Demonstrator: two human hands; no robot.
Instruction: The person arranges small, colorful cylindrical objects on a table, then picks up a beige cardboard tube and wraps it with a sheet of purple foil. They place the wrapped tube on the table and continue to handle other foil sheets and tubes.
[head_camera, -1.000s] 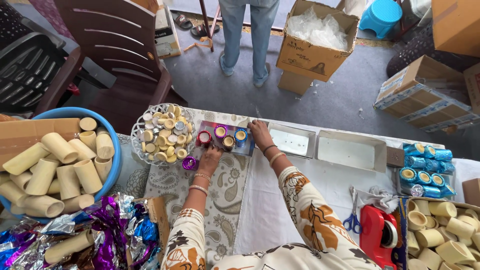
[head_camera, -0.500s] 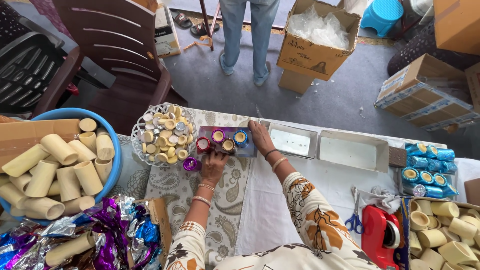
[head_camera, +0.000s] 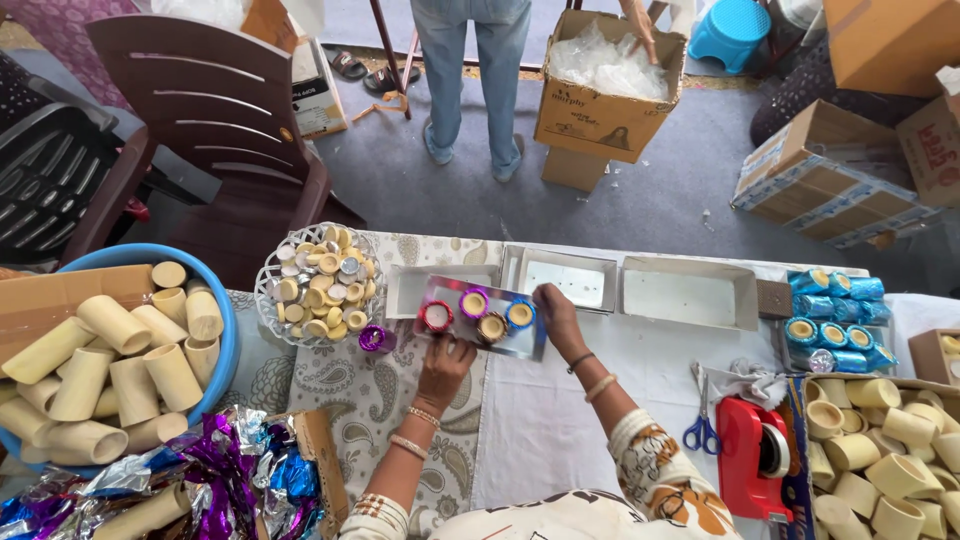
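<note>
The shiny tray (head_camera: 520, 343) lies crosswise between your hands, long axis left to right. Your right hand (head_camera: 556, 318) grips its right end; your left hand (head_camera: 443, 362) pinches its front left edge, near the red cup (head_camera: 436, 316).

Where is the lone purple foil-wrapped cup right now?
In the head view, the purple cup sits on the patterned cloth, left of the left hand and just below the white basket of small discs.

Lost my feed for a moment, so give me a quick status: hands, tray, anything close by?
Left hand and right hand both on silver tray. Four foil-wrapped cups in it. Loose purple cup beside left hand.
</note>
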